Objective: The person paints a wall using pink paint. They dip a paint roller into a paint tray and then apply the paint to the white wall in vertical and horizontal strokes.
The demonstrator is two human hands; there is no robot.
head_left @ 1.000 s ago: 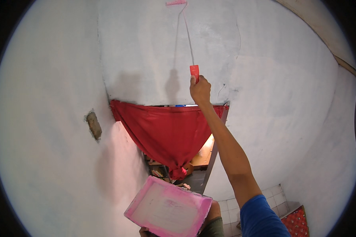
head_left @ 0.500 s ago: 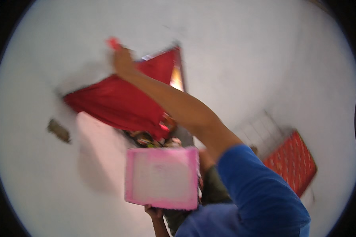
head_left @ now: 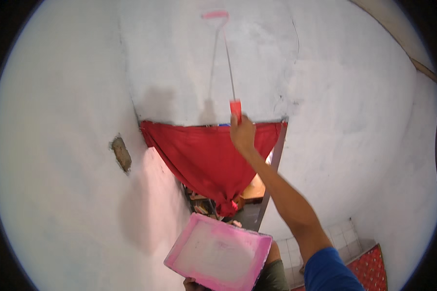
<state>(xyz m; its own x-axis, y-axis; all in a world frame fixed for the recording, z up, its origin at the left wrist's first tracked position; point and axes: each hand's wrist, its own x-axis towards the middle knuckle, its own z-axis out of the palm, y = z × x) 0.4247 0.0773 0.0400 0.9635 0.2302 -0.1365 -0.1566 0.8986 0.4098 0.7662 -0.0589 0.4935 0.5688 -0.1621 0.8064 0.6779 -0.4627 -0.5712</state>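
Observation:
Stretched out ahead, my right hand is closed round the red handle of a paint roller. The roller's long thin metal rod reaches up to a pink roller head, close to or on the white wall; contact cannot be told. Below, my left hand grips the lower edge of a paint tray with pink-smeared rims and a whitish middle. Only part of that hand shows, the rest being under the tray. The tray is turned at a slant in front of my legs.
A knotted red curtain hangs in a doorway ahead, with a brown frame at its right. The left wall has a rough hole. White tiles and a red patterned surface are at the lower right.
The view has shifted and sharpened. My right hand has moved from the curtain's upper left to its upper right, and the whole roller now shows. The tray has turned from level to slanted.

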